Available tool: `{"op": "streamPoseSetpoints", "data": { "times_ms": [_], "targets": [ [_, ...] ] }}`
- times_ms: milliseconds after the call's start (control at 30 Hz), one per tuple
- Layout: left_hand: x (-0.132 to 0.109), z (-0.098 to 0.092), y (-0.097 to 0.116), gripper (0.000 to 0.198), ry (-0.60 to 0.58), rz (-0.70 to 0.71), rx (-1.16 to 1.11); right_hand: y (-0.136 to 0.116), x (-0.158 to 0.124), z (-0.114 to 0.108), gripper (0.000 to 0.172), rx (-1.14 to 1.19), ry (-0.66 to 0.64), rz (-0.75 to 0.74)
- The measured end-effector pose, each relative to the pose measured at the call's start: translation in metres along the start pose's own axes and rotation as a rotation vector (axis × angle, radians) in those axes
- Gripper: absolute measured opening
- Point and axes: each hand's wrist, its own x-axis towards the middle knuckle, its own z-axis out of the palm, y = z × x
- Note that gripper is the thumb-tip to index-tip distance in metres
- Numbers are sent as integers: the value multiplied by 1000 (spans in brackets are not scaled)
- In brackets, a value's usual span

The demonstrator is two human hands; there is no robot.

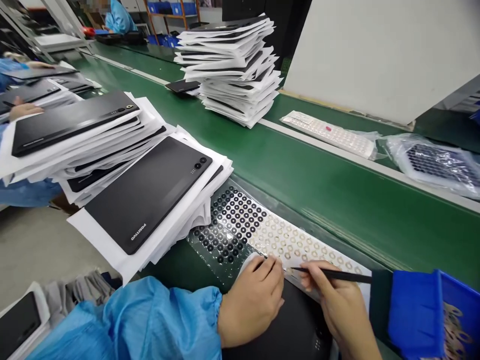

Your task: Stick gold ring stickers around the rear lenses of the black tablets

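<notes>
My right hand (339,305) pinches black tweezers (341,275), their tip over a white sheet with rows of small gold-coloured rings (300,240). Beside the tip, my left hand (255,300) has its fingers curled together at the sheet's near edge. A thin dark bit shows by those fingertips, but I cannot make out what they hold. Under both hands lies a black tablet back (288,325), partly covered by them. Left of the gold rings, a clear sheet carries rows of black rings (232,215).
Tablets interleaved with white sheets form a near stack (150,190) at left and a tall stack (232,70) farther back. A blue bin (414,310) with loose rings stands right. Bagged parts (330,132) lie along the green bench (375,200). Co-workers in blue sleeves are at left and back.
</notes>
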Motion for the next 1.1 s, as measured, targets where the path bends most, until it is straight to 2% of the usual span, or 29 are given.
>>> {"op": "streamPoseSetpoints", "data": {
  "times_ms": [200,367,467,600,1100],
  "targets": [
    [1,-10,1,35,-20,10,23,20,-49,-42,30,61,173,-77],
    [2,-17,22,31,-17,181,-22,35,-64,-48,35,137,316,-9],
    [3,-11,30,33,-34,238,-66,41,-62,-47,36,148,295,39],
    [2,-4,31,34,-19,247,-71,47,-60,-50,36,83,246,44],
    [2,-2,31,36,9,240,-94,53,-62,-54,30,20,198,41]
  ]
}}
